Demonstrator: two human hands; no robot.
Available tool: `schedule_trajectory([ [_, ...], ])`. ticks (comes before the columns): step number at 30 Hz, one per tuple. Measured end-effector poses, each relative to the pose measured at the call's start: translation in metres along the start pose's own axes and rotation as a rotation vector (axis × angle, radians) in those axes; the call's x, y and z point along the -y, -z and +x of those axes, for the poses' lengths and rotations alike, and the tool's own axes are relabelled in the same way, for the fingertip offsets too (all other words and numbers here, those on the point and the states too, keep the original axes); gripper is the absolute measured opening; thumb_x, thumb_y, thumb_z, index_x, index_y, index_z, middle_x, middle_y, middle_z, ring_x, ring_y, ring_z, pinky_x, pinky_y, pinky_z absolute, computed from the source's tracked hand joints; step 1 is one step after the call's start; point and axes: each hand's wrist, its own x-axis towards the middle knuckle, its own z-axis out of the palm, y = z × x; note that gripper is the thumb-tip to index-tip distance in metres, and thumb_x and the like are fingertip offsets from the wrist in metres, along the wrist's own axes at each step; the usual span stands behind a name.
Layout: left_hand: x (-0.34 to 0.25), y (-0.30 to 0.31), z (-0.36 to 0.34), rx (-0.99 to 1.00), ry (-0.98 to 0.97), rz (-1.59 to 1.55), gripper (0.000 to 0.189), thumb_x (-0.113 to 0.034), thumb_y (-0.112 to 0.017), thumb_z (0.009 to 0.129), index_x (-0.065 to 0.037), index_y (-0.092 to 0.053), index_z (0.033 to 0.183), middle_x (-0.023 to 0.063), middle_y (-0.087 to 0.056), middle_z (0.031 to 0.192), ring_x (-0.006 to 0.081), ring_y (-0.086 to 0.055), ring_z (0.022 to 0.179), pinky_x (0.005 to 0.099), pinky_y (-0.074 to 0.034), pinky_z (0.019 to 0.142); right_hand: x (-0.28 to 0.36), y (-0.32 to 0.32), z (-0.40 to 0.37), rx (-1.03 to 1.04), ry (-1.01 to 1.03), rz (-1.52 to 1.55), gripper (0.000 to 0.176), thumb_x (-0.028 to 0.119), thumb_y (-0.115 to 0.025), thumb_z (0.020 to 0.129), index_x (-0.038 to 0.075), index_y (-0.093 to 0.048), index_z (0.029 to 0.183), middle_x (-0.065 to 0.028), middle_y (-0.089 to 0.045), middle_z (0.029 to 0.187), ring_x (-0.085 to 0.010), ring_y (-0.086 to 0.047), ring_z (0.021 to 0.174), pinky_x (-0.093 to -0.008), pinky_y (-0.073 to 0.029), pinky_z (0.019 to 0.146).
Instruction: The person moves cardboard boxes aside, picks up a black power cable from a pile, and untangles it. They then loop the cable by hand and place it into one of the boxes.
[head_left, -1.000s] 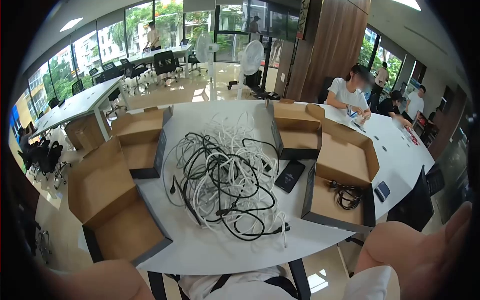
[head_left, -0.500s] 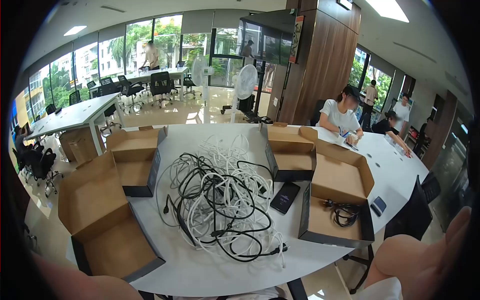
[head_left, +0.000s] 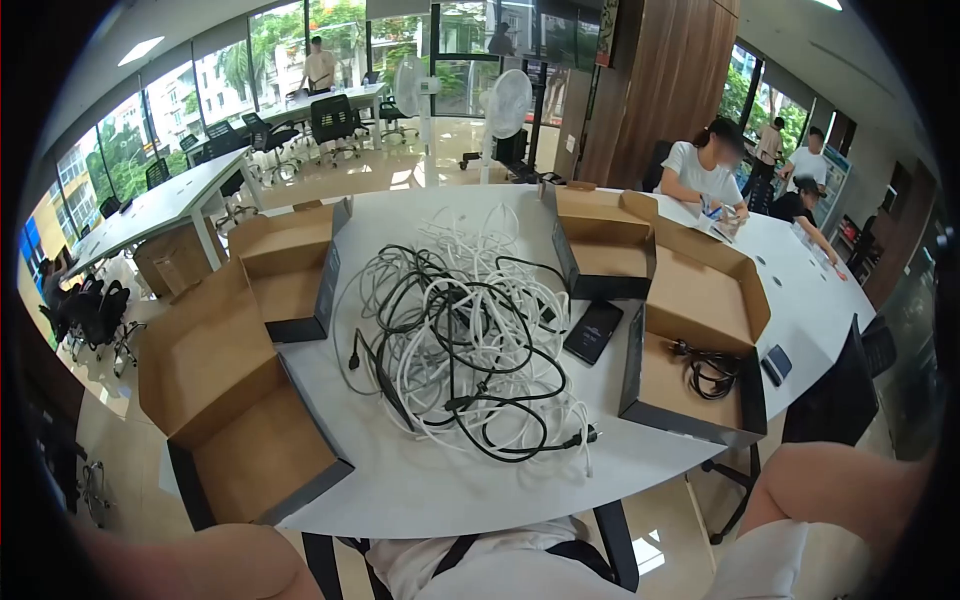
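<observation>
Only my bare left arm (head_left: pixel 215 560) at the lower left edge and my bent right arm (head_left: pixel 835 490) at the lower right can be seen; both hands are outside the view. Between the arms, a tangled heap of white and black cables (head_left: pixel 465 345) covers the middle of the white table (head_left: pixel 400 500). A black phone (head_left: pixel 594 332) lies face up against the heap's right side. One coiled black power cable (head_left: pixel 712 372) rests inside the open cardboard box (head_left: pixel 690 418) at the near right.
Three more open boxes stand around the heap: near left (head_left: pixel 255 445), far left (head_left: pixel 290 280) and far right (head_left: pixel 605 245). A small dark device (head_left: pixel 776 364) lies by the right edge. A seated person (head_left: pixel 695 175) is across the table, near a black chair (head_left: pixel 835 390).
My view has tilted downward, so the table appears higher and slightly further right, and my lap shows. Both arms have shifted in the picture. The cables, boxes and phone stay in place.
</observation>
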Motion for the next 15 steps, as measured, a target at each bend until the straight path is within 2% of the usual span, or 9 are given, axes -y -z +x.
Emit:
schedule_trajectory([
  [15,-0.011,-0.036,0.015,0.064,-0.223,-0.158,0.045,-0.043,-0.026,0.1,-0.031,-0.036,0.142,-0.0095,-0.032,0.148,0.0157,-0.024,0.139,0.048,-0.018,0.109,-0.002,-0.008,-0.017,-0.021,-0.003,0.025,0.054,0.043,-0.03,0.095,0.024,-0.022,0.145,0.0066,-0.016,0.149,-0.007,-0.012,0.136,-0.043,-0.006,0.107],
])
